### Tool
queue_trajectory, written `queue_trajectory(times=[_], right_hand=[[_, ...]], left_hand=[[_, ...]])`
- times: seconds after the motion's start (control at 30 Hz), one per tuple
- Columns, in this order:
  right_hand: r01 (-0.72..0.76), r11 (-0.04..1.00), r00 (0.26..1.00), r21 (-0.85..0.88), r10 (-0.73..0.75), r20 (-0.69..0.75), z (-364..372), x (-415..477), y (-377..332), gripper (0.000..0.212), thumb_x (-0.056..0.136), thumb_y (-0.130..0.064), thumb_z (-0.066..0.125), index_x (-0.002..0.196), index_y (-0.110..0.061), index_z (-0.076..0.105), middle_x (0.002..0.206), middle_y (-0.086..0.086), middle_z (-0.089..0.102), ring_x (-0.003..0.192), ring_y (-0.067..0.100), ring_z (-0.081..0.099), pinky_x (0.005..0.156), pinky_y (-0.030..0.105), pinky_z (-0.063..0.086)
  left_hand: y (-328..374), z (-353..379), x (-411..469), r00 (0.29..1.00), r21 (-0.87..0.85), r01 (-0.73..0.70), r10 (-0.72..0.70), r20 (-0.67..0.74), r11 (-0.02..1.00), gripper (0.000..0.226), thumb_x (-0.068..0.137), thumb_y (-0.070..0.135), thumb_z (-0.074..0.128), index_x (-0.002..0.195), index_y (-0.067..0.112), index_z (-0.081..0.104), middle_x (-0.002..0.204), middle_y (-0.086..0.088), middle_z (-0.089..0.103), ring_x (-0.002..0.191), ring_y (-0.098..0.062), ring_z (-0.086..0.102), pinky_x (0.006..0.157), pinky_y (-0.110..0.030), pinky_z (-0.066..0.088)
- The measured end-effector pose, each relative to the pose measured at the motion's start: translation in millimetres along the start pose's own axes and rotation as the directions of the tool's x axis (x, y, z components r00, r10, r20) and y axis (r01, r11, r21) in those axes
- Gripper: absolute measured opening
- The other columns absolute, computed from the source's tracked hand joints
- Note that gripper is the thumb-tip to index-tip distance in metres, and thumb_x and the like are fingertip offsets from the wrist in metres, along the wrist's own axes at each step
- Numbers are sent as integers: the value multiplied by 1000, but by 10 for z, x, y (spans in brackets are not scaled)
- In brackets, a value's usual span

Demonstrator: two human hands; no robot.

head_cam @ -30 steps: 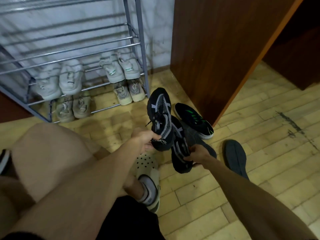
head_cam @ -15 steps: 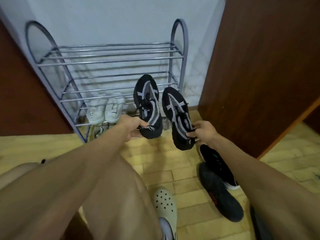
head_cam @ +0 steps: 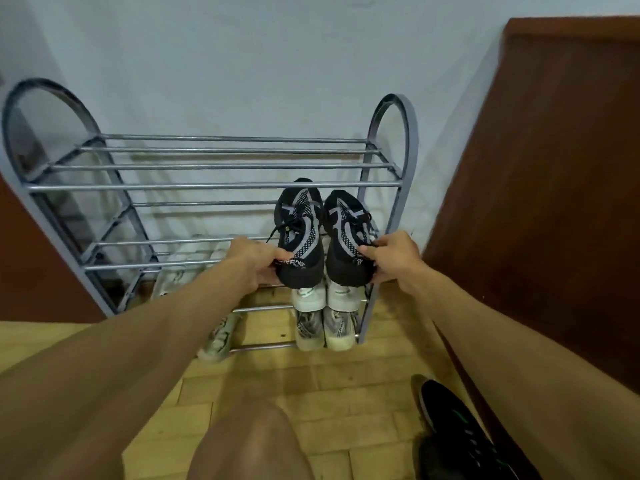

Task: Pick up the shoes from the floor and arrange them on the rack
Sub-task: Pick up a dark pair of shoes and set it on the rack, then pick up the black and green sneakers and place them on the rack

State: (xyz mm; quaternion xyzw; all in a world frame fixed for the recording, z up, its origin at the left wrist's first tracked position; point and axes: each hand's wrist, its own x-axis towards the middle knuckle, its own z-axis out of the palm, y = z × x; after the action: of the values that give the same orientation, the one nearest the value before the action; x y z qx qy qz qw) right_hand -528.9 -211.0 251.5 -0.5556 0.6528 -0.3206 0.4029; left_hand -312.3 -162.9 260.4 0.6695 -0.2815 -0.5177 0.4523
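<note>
Shoes come first: two black sneakers with grey mesh panels sit side by side at the right end of the grey metal rack (head_cam: 214, 184), toes pointing toward the wall, heels toward the person. The left hand (head_cam: 254, 260) has its fingers curled closed around the heel of the left black sneaker (head_cam: 299, 237), thumb on top near the collar. The right hand (head_cam: 393, 256) grips the heel of the right black sneaker (head_cam: 349, 237) the same way, fingers wrapped shut. Whether the soles rest fully on the shelf bars cannot be told. Below them, white sneakers (head_cam: 325, 295) and grey sneakers (head_cam: 323, 330) fill the lower tiers. Another black shoe with green marks (head_cam: 457, 420) lies on the wooden floor (head_cam: 346, 386) at right.
</note>
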Motion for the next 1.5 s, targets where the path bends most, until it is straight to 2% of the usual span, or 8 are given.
queue_trajectory(times=[0.2, 0.5, 0.73, 0.93, 1.03, 1.13, 1.27, 1.5], right_hand=[[29, 998, 992, -63, -36, -120, 173, 470, 81, 32, 87, -22, 68, 116, -8, 66, 112, 13, 69, 102, 30, 66, 85, 46, 58], [6, 990, 969, -141, -41, -245, 258, 658, 158, 36, 95, -34, 54, 129, -25, 60, 130, 1, 62, 117, 24, 58, 91, 36, 50], [5, 993, 1000, -114, -8, -23, 145, 448, 128, 46, 101, -37, 35, 144, -22, 40, 142, 9, 48, 125, 31, 50, 100, 49, 48], [61, 985, 997, -160, -66, -25, -121, -98, 276, 41, 98, -29, 49, 137, -15, 48, 135, 7, 56, 113, 22, 56, 98, 38, 49], [82, 964, 995, -255, -64, 77, -329, -466, 461, 38, 96, -22, 55, 133, -11, 56, 135, 7, 58, 121, 22, 56, 91, 29, 48], [72, 932, 978, -355, 4, 207, -561, -888, 692, 37, 96, -22, 55, 131, -11, 58, 132, 6, 59, 112, 21, 58, 72, 25, 51], [40, 846, 940, -532, 149, 306, -863, -1369, 1145, 38, 97, -27, 52, 129, -8, 58, 130, 9, 59, 106, 27, 63, 87, 41, 55], [-274, 838, 870, -472, 425, 250, -1234, -2107, 2327, 39, 97, -21, 52, 127, 3, 55, 102, 20, 64, 89, 32, 63, 77, 43, 56]], left_hand=[[144, 183, 469, 1000, -29, -3, 3, -20, 1000, 32, 70, -2, 79, 95, -5, 60, 95, -22, 71, 80, -37, 72, 70, -54, 59], [147, 347, 680, 997, 42, -68, 70, -30, 997, 27, 79, 9, 75, 97, -4, 60, 98, -25, 70, 81, -39, 71, 66, -54, 59], [31, 317, 425, 979, 333, -191, 205, -7, 924, 36, 91, 31, 60, 105, -2, 63, 111, -21, 66, 103, -36, 62, 92, -51, 52], [-148, 325, -191, 932, 486, -361, 322, 166, 796, 48, 89, 26, 60, 132, 9, 50, 95, 2, 63, 75, -8, 58, 65, -23, 45], [-301, 385, -565, 914, 531, -390, 244, 324, 753, 50, 88, 35, 61, 133, 15, 51, 123, -3, 59, 102, -15, 56, 83, -26, 43], [-463, 502, -952, 883, 537, -429, 212, 418, 726, 42, 88, 39, 61, 125, 19, 58, 116, -1, 59, 98, -15, 56, 80, -27, 45], [-850, 763, -1457, 832, 536, -430, 88, 548, 726, 25, 92, 38, 53, 108, 23, 66, 102, 1, 63, 91, -18, 59, 80, -32, 48], [-1795, 1380, -1971, 716, 649, -526, -125, 686, 549, 36, 89, 48, 55, 116, 26, 65, 114, 10, 59, 101, -7, 52, 77, -23, 39]])
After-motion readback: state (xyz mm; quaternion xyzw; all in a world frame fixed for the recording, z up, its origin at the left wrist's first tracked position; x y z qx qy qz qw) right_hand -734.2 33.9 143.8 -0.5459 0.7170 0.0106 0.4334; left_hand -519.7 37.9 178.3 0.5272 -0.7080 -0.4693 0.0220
